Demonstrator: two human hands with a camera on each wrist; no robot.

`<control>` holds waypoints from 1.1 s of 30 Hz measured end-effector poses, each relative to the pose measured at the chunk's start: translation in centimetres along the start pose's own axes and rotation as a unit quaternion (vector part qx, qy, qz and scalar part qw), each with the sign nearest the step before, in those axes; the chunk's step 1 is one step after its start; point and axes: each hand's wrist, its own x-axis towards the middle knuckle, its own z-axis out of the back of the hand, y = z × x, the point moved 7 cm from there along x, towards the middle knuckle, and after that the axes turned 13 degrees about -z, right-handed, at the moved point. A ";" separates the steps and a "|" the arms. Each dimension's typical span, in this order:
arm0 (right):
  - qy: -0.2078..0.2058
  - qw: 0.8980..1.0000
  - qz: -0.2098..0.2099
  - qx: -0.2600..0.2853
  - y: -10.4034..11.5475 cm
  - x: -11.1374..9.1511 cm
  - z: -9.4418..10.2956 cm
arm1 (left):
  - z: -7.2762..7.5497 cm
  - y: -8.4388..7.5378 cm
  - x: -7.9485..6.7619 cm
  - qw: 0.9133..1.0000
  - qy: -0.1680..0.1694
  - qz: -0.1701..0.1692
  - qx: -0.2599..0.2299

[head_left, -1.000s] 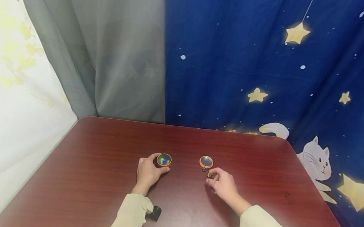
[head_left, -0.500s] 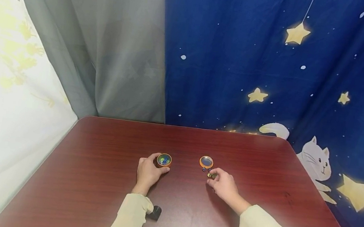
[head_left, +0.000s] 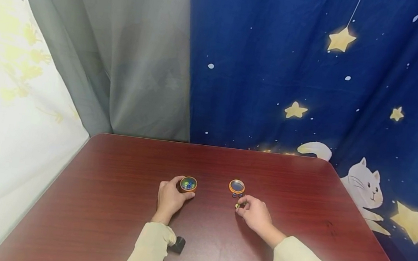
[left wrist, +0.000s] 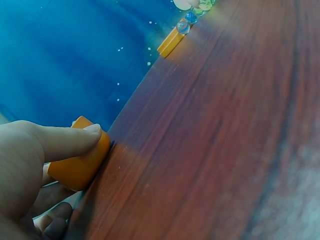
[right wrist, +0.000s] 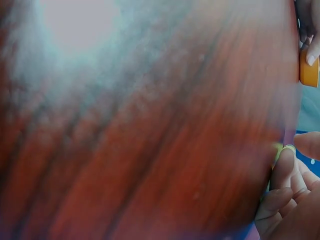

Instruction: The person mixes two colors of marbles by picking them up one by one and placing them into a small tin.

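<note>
My left hand [head_left: 170,197] grips a small round orange tin [head_left: 187,190], thumb on the near side, fingers round the far left. Through its open top several blue and yellow-green glass marbles [head_left: 188,184] show. In the left wrist view the tin [left wrist: 82,167] stands on the table between thumb and fingers. To the right, my right hand [head_left: 257,215] pinches a yellow-green marble [right wrist: 289,148] between thumb and finger at the tabletop. Another yellow-green marble is partly hidden by the fingers. Just beyond them, two blue marbles [head_left: 234,195] lie against the orange-rimmed round lid [head_left: 236,186].
The dark red wooden table [head_left: 128,163] carries all of this. A black object [head_left: 178,245] sits at the left sleeve cuff. Behind the table hang a grey curtain [head_left: 144,50] and a blue one with stars [head_left: 250,65].
My right hand has drawn slightly nearer and left, and a yellow-green marble at its fingertips has shifted the same way. The left hand and tin stay put.
</note>
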 end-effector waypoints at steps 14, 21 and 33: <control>-0.010 0.999 0.005 -0.045 0.1 -0.1 -0.3 | 0.0 0.0 0.1 1.000 -0.001 -0.008 0.002; 0.000 0.999 0.002 -0.050 0.2 -0.1 -0.5 | 0.1 0.0 0.1 1.000 0.002 -0.011 0.003; -0.002 1.000 0.029 -0.008 0.7 -0.4 -0.4 | 0.0 0.1 0.2 1.000 0.002 -0.011 0.004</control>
